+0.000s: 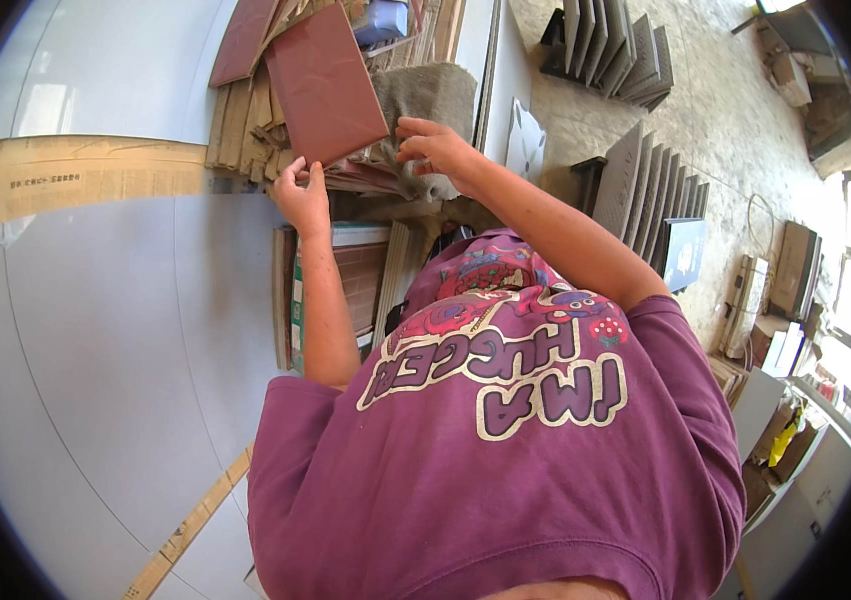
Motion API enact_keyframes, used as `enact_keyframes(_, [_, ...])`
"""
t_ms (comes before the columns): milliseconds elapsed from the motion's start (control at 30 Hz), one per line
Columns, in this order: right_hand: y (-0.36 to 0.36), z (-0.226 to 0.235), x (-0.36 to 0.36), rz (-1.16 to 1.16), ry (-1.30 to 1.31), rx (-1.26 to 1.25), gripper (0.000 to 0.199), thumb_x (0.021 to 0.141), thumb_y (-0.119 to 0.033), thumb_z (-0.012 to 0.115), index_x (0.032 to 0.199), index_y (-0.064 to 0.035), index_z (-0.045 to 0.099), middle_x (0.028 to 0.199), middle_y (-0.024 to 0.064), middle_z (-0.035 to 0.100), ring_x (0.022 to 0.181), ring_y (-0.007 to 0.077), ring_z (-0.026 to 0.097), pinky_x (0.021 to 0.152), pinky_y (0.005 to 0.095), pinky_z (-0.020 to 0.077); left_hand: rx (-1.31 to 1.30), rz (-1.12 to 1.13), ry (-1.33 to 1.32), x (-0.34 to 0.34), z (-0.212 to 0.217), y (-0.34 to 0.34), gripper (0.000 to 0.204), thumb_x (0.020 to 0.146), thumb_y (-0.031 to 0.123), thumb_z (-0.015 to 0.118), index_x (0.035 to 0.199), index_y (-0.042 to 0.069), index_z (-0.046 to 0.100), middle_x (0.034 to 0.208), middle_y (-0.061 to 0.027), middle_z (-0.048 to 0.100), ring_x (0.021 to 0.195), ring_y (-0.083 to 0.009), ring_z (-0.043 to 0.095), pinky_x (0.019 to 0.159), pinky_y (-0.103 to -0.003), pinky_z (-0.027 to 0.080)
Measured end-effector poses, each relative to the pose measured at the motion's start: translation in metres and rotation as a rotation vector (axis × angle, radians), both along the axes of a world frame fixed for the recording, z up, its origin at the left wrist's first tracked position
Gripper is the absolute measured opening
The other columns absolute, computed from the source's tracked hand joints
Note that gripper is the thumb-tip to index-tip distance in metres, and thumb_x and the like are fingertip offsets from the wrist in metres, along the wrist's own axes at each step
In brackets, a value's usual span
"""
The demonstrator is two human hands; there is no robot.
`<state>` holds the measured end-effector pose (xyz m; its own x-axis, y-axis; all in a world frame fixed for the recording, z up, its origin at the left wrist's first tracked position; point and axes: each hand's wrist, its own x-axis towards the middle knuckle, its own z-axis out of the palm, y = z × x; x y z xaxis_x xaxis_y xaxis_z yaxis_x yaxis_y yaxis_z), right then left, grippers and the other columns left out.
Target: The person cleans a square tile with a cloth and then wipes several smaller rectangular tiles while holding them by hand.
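Red-brown tile (325, 85): tipped over the near edge of your brown strip stack (235, 125); near-left corner at your left fingers, near-right corner just beside your right fingertips.
Left hand (302, 198): thumb and fingers pinching the tile's near-left corner.
Right hand (437, 155): fingers spread, loosely bent, gripping nothing, over grey cloth (435, 95); can't tell if they brush the tile.
Tile look: flat, thin, rectangular, straight edges, slight sheen, faint pale marks.

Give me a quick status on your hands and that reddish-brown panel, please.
Left hand gripping reddish-brown panel at its near edge. Right hand open by its right corner. Grey cloth alongside, nothing visibly blocking.
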<state>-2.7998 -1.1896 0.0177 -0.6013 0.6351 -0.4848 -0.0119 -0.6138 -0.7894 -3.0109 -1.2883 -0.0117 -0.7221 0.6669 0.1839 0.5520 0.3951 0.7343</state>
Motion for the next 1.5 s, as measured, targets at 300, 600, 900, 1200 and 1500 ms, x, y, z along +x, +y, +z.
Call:
enact_keyframes(300, [0.014,0.000,-0.018,-0.075,-0.044,0.009,0.027,0.081,-0.014,0.057,0.106,-0.0044,0.061,0.090,0.0023,0.061,0.075,0.0118,0.057,0.062,0.0272,0.0442,0.034,-0.020,-0.202,0.007,-0.007,-0.004,0.026,0.077,0.016,0.067,0.097,0.001,0.061,0.083,-0.0055,0.056,0.077,-0.0175,0.053,0.071,-0.032,0.044])
enact_keyframes(600, [0.019,-0.022,-0.020,-0.054,-0.183,-0.009,0.021,0.080,-0.023,0.066,0.084,-0.0037,0.059,0.073,0.0030,0.061,0.060,0.0101,0.055,0.054,0.0232,0.0431,0.146,0.049,-0.541,0.022,-0.004,-0.014,0.028,0.079,0.020,0.068,0.096,0.001,0.057,0.077,-0.0024,0.058,0.066,-0.0064,0.051,0.053,-0.021,0.044])
enact_keyframes(900, [-0.019,-0.021,-0.004,0.008,-0.114,-0.086,0.018,0.078,-0.023,0.068,0.080,-0.0064,0.060,0.071,0.0007,0.060,0.058,0.0084,0.055,0.050,0.0229,0.0433,0.415,0.057,-1.425,0.064,-0.005,-0.054,0.034,0.084,0.024,0.061,0.108,0.002,0.050,0.093,-0.0071,0.059,0.080,-0.0181,0.059,0.067,-0.031,0.050])
enact_keyframes(1200, [-0.044,-0.009,-0.001,0.123,-0.121,-0.116,0.020,0.079,-0.023,0.067,0.086,-0.0049,0.061,0.072,-0.0010,0.060,0.058,0.0058,0.053,0.052,0.0186,0.0431,0.603,0.002,-1.627,0.098,0.007,-0.048,0.029,0.088,0.017,0.053,0.110,-0.001,0.048,0.105,-0.0118,0.058,0.096,-0.0231,0.057,0.084,-0.036,0.048])
enact_keyframes(1500, [-0.057,0.006,0.007,0.220,-0.066,-0.084,0.021,0.082,-0.022,0.061,0.096,-0.0058,0.060,0.083,0.0016,0.064,0.065,0.0066,0.055,0.054,0.0193,0.0432,0.715,0.029,-1.589,0.091,0.002,-0.057,0.028,0.085,0.009,0.055,0.110,-0.001,0.049,0.106,-0.0115,0.057,0.097,-0.0228,0.056,0.086,-0.036,0.047])
